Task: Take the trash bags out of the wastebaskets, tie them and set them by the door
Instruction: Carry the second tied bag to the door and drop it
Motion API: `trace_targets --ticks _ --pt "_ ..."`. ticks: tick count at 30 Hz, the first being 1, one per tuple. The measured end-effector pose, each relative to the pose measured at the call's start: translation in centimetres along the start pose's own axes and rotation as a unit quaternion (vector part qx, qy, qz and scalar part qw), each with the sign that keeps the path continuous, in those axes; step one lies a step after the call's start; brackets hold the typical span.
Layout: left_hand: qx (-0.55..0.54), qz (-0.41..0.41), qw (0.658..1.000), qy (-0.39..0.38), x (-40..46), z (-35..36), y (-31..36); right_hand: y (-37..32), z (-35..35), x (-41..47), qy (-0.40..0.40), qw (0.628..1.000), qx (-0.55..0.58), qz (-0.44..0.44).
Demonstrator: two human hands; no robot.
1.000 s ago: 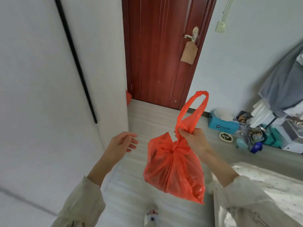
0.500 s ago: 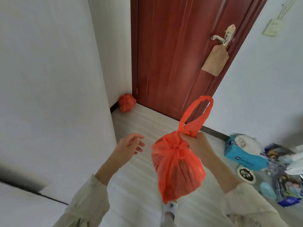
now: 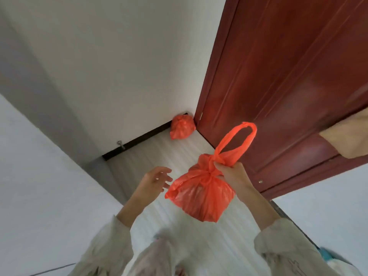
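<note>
A tied orange trash bag [image 3: 201,198] hangs in the air in front of me, its handle loop sticking up. My right hand [image 3: 234,176] grips it at the knot. To the left of the bag, my left hand [image 3: 154,181] hovers with fingers loosely spread, holding nothing. A second tied orange trash bag [image 3: 182,128] lies on the floor in the corner where the white wall meets the dark red door [image 3: 288,76].
White walls [image 3: 109,66] close in on the left, with a dark baseboard [image 3: 137,143] and a small metal doorstop [image 3: 120,144]. A tan tag [image 3: 350,140] hangs on the door at right. Pale wood floor [image 3: 159,156] runs to the door.
I have come closer to the door and the view has tilted down. The held bag has moved forward with my right hand. The corner bag appears larger.
</note>
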State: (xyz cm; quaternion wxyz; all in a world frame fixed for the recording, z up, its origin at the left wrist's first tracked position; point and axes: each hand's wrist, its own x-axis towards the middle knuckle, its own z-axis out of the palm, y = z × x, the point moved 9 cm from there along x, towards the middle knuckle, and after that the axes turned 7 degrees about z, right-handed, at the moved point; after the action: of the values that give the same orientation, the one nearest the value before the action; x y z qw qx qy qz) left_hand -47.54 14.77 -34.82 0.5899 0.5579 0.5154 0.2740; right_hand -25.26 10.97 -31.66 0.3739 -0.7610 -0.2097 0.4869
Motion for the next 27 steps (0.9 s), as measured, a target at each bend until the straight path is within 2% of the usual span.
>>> trace_targets --ticks 6,10,14,17,22,27 --pt "-0.042 -0.034 0.996 0.076 13.8 -1.2 -0.1 -5.9 3.9 14.8 -0.044 0.998 -0.036 0.015" --pt "-0.076 -0.090 0.985 0.125 24.7 -3.5 -1.2 -8.4 7.8 25.1 -0.069 0.993 -0.068 0.061" --pt "-0.092 -0.115 0.977 0.155 33.5 -6.2 0.1 -11.7 12.5 32.4 -0.119 0.984 -0.086 0.104" --pt "-0.094 -0.124 0.973 0.171 38.0 -8.2 0.4 -14.3 16.2 36.2 -0.159 0.973 -0.134 0.101" --pt "-0.081 -0.173 0.953 0.236 42.6 -11.6 -5.4 -14.9 23.1 44.9 -0.176 0.968 -0.107 0.147" --pt "-0.081 -0.220 0.929 0.288 46.9 -12.7 -13.1 -10.8 29.5 55.9 -0.203 0.954 -0.125 0.184"
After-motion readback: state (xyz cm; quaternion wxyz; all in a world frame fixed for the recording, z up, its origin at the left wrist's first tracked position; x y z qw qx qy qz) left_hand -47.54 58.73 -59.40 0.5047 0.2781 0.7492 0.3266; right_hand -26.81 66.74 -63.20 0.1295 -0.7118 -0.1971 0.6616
